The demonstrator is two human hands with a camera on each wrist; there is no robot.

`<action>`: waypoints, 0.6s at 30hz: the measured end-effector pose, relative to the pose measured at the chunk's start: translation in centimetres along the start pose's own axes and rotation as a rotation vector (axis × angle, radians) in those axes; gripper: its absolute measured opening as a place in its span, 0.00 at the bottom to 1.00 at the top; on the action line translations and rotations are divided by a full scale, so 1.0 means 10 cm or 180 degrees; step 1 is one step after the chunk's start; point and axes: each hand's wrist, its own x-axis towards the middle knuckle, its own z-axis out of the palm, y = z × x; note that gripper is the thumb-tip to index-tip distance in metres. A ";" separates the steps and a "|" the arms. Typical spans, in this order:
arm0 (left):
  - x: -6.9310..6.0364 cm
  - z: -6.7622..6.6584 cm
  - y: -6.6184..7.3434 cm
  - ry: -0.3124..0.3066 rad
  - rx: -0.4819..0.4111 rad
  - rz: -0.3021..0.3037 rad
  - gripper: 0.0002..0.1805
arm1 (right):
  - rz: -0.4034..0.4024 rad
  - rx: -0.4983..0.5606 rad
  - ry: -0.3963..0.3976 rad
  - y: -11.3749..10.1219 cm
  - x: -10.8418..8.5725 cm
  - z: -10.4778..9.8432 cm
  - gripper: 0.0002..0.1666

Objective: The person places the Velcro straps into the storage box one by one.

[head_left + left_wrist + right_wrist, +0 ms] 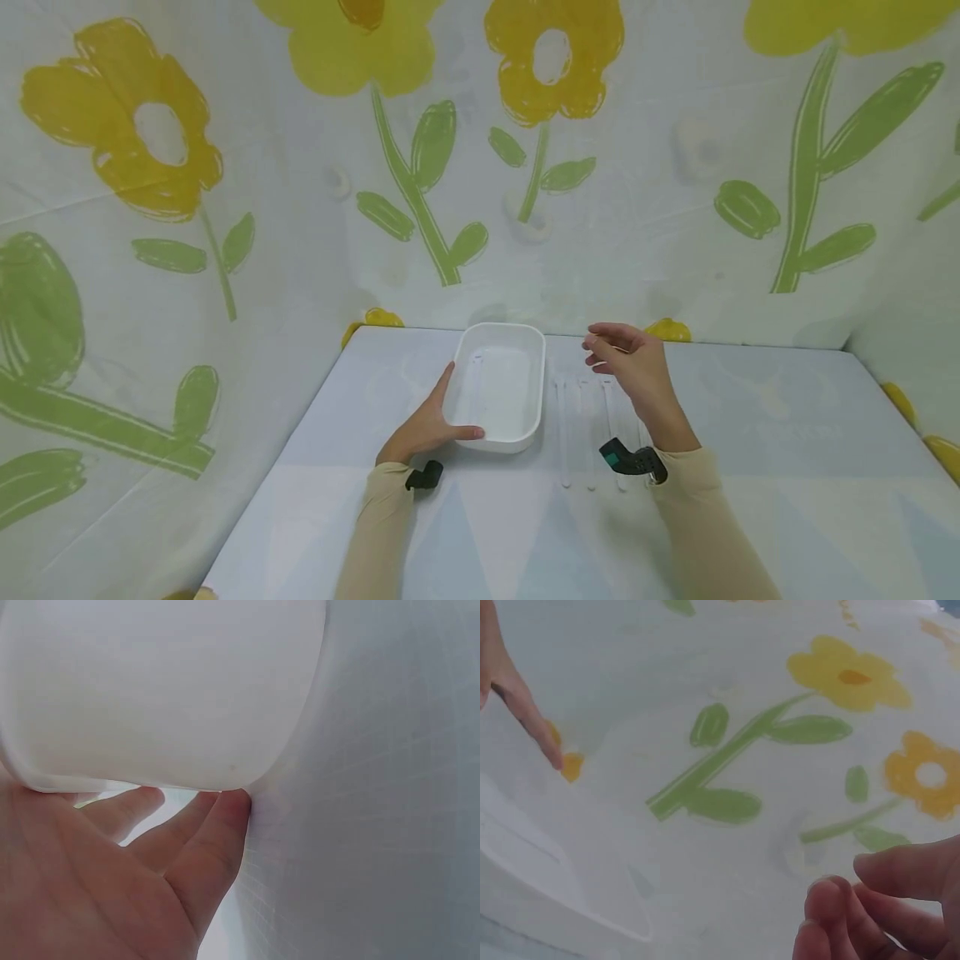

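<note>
A white rectangular plastic container (pixel 531 417) with rounded corners sits on the table. My left hand (pixel 424 429) holds its near-left corner, thumb over the near rim and fingers along the left wall. In the left wrist view, its fingertips touch the container's outer wall (pixel 172 712). A slim pale strip (pixel 476 387) lies inside the container. To the right of the container, several slim translucent strips (pixel 563 433) lie side by side on the table. Above their far ends my right hand (pixel 630 358) hovers, fingers loosely bent, with nothing visible between thumb and fingers (pixel 829 900).
A pale table (pixel 787 433) with faint triangle patterns carries everything. Behind it and to the left hangs a white cloth (pixel 637 208) printed with yellow flowers and green leaves, meeting the table's far edge. Dark bands sit on both wrists.
</note>
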 end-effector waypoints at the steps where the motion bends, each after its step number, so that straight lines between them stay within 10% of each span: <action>1: 0.00 0.00 0.00 -0.0004 -0.0005 -0.0006 0.75 | 0.0002 -0.0017 0.0043 0.00 -0.02 -0.04 0.23; 18: 0.02 0.01 0.01 0.0002 -0.0006 -0.0104 0.76 | 0.0028 -0.0459 0.0618 0.20 -0.22 -0.51 0.25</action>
